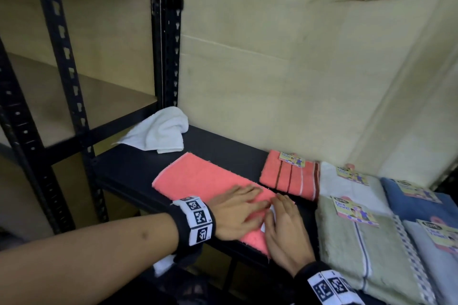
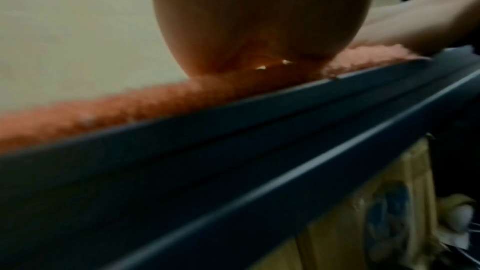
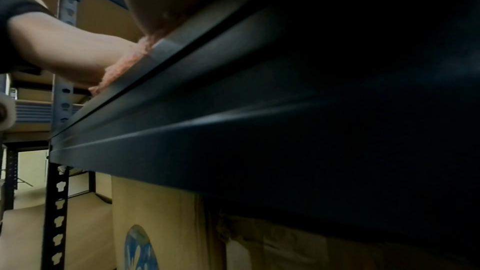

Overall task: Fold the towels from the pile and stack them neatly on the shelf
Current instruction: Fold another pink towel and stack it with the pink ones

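Note:
A coral pink towel [image 1: 198, 178] lies spread flat on the black shelf [image 1: 128, 168]. My left hand [image 1: 238, 210] rests flat on its near right part with straight fingers. Beside it, my right hand [image 1: 285, 228] lies palm down on the towel's right end, fingers straight, over a bit of white label. In the left wrist view the palm [image 2: 259, 28] presses on the towel's fuzzy edge [image 2: 130, 108] above the shelf rail [image 2: 233, 141]. In the right wrist view the towel's edge [image 3: 124, 63] shows on the shelf lip [image 3: 182, 65].
A crumpled white towel [image 1: 161, 131] sits at the shelf's back left by the black upright [image 1: 168, 32]. To the right lie folded, tagged towels: a coral striped one [image 1: 290, 176], white [image 1: 347, 186], green [image 1: 359, 250], blue [image 1: 421, 203]. Cardboard boxes stand below.

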